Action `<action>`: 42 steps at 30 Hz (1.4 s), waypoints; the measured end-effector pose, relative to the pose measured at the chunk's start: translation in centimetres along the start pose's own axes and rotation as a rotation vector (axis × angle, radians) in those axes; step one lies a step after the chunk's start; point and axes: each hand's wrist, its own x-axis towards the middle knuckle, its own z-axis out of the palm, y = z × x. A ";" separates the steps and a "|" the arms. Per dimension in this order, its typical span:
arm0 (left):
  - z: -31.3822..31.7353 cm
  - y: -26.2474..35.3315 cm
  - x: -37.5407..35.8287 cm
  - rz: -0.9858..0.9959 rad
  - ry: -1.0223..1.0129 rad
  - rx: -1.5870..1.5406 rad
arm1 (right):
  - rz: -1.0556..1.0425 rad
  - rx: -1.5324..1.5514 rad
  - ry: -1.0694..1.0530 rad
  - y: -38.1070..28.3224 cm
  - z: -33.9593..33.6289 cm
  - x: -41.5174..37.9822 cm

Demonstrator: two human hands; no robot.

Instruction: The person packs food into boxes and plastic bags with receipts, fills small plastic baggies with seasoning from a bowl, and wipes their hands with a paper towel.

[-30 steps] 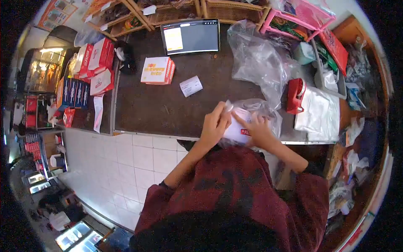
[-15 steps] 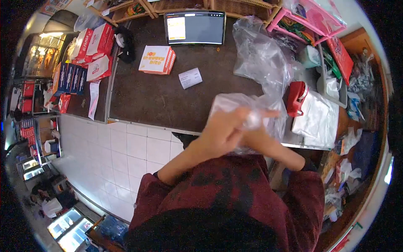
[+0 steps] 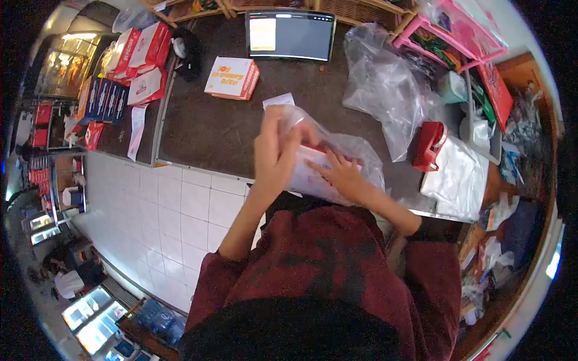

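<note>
A white and red box (image 3: 310, 174) lies inside a clear plastic bag (image 3: 361, 150) at the table's front edge, close to my body. My left hand (image 3: 278, 150) is at the bag's left end, with its fingers closed on the loose plastic, partly blurred. My right hand (image 3: 342, 177) rests on top of the bagged box with its fingers spread. Beyond my left hand lies a paper slip (image 3: 278, 101), partly covered by the hand and bag.
A white and orange box (image 3: 232, 78) sits at the back left, beside a tablet (image 3: 290, 36). To the right are loose plastic bags (image 3: 385, 84), a red tape dispenser (image 3: 428, 146), white bags (image 3: 457, 180) and a pink rack (image 3: 451, 36). Stacked boxes (image 3: 144, 51) stand far left.
My hands have moved apart, the left one going left and up. The bag has shifted left and the box inside now shows. The camera view has tilted slightly.
</note>
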 end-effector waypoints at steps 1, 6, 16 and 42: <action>-0.6 1.3 -0.2 -0.047 0.018 0.012 | -0.178 0.024 -0.072 1.6 -0.1 -0.2; -4.9 4.4 -0.2 -0.214 0.116 0.203 | 0.021 0.151 -0.549 3.5 -21.8 -4.6; -5.8 5.6 -3.3 -0.251 0.117 0.448 | -0.421 0.624 0.324 5.2 -16.9 14.0; -1.3 2.2 0.6 -0.483 0.685 0.136 | 0.870 -0.123 1.365 37.3 -9.5 -3.9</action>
